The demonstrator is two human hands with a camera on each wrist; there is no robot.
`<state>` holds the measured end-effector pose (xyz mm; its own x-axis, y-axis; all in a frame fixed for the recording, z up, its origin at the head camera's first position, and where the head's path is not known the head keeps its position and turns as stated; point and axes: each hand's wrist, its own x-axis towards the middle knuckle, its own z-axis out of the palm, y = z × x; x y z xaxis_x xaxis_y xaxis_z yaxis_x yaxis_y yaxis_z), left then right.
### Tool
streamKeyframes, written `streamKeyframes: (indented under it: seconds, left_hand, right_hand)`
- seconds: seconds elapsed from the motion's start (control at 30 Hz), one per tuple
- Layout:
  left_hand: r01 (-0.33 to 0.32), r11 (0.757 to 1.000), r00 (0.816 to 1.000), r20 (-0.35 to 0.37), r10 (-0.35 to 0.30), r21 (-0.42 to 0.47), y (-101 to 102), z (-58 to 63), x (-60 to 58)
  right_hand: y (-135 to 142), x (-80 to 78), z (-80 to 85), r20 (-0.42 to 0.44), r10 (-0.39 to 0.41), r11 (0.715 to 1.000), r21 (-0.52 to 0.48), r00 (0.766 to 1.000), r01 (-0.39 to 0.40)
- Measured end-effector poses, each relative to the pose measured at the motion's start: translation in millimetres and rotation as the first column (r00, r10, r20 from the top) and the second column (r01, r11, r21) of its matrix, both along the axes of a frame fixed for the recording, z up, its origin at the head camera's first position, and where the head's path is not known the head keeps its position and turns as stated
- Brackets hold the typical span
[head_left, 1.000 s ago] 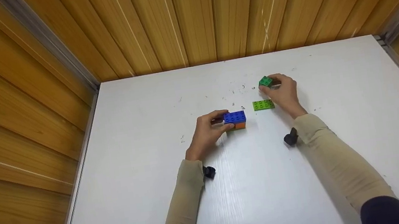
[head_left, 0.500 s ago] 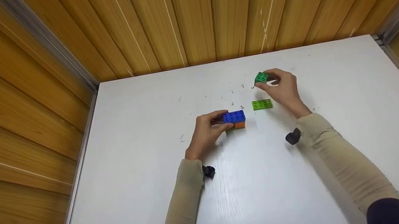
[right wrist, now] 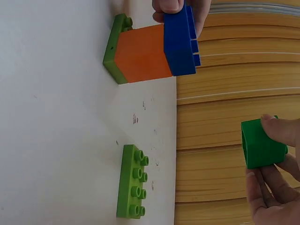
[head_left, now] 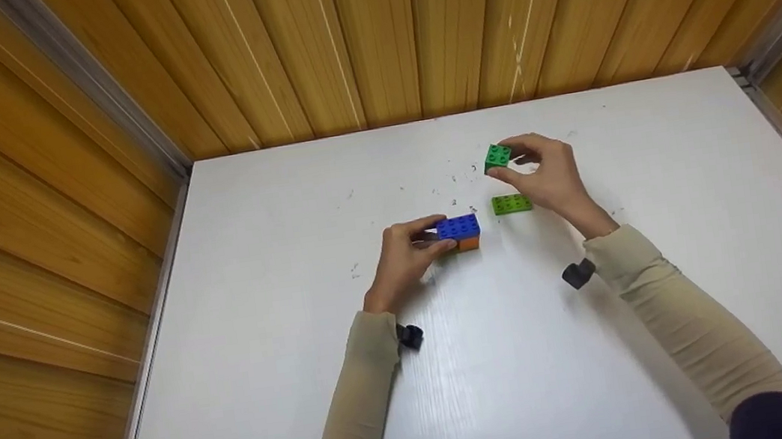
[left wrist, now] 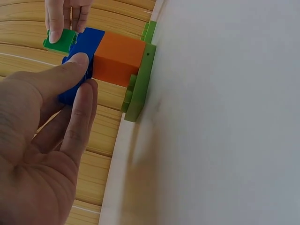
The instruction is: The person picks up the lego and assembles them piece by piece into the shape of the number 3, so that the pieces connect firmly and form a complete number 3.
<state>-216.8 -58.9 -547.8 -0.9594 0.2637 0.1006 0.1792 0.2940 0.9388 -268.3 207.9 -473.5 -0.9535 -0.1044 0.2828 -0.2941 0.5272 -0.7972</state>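
My left hand [head_left: 400, 260] grips a blue brick [head_left: 458, 227] between thumb and fingers. That brick tops a stack: beneath it sits an orange brick [left wrist: 119, 58], and at the bottom a light green flat plate brick [left wrist: 140, 86], resting on the table. Part of the plate's studs shows past the orange brick in the left wrist view. Further right, my right hand [head_left: 547, 172] pinches a small green brick [head_left: 497, 157] with studs up, held above the table. In the right wrist view its hollow underside faces the table.
A second light green plate brick [right wrist: 132, 183] lies studs up on the white table [head_left: 500, 356], right of the stack and under the right hand. Wood-look panels [head_left: 382, 39] rise behind the table and at the left. Dark scuff marks dot the tabletop.
My right hand has moved left with the green brick, turning it to sit more squarely. My left hand and the stack have stayed in place.
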Motion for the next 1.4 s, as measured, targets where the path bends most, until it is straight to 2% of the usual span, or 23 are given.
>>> streamKeyframes:
  seconds: [0.3,0.57,1.07,1.4]
  left_hand:
    - [-0.005,1.000,1.000,0.018,0.004,0.031,1,-0.8,-0.7]
    - [-0.005,0.999,0.999,0.035,0.003,0.046,1,-2.0,-1.4]
    - [0.009,1.000,1.000,0.006,-0.009,0.022,1,-2.1,-1.6]
    - [0.015,0.999,0.999,0.030,-0.016,0.031,1,0.0,0.3]
  right_hand:
    - [-5,12.5,6.1,0.002,0.109,0.993,0.038,0.994,-0.109]
    - [-10,21.6,3.6,0.019,0.188,0.982,0.032,0.982,-0.188]
    - [-19,27.4,-4.0,0.029,0.284,0.957,0.046,0.958,-0.285]
    - [-20,28.4,-11.9,0.045,0.320,0.945,0.059,0.946,-0.322]
